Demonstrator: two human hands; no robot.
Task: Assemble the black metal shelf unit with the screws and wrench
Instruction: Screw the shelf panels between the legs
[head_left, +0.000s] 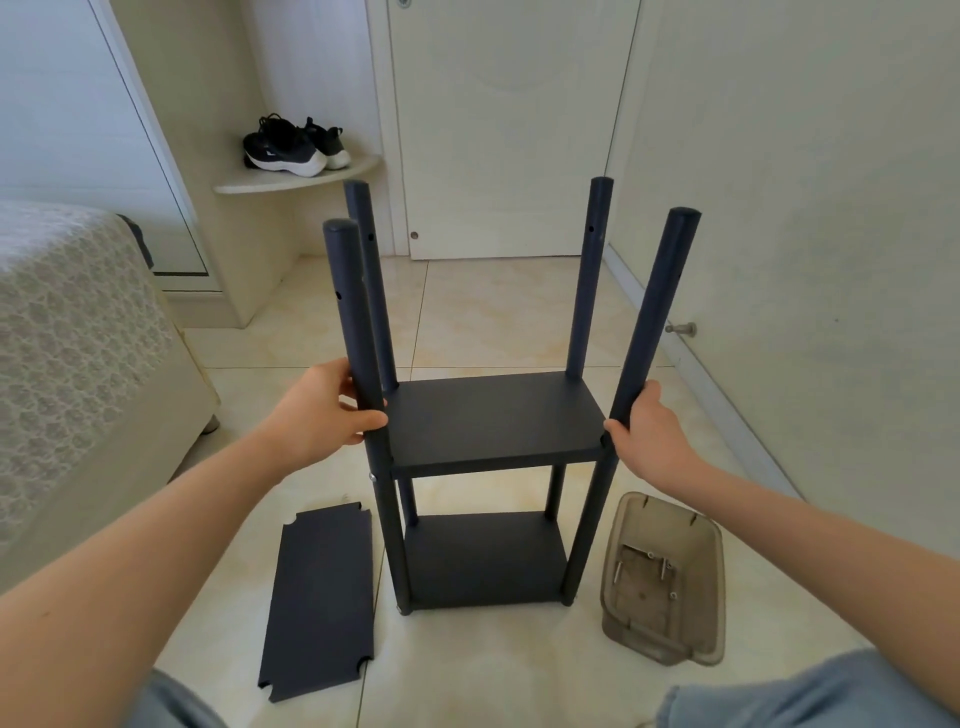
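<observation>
Head view: a pale tiled floor (493, 322) is bounded by white walls and a door (509, 130), with a bed (67, 338) at the left. The black shelf unit (493, 421) is stood upright mid-floor, two shelves fitted between four posts. A loose panel (319, 597) is laid flat just left of it, a grey tub (711, 587) just right. Sneakers (291, 145) are kept on a corner ledge. The front left post (358, 338) is gripped by the left hand (322, 410) and the front right post (649, 322) by the right hand (649, 431), fingers curled round each. Several screws (644, 569) are held in the tub.

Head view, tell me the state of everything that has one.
Shelf unit, upright, two boards fitted.
Loose board, flat on floor, unfitted.
Bin, open, screws inside.
Left hand, grips front-left post.
Right hand, grips front-right post.
Door, closed.
</observation>
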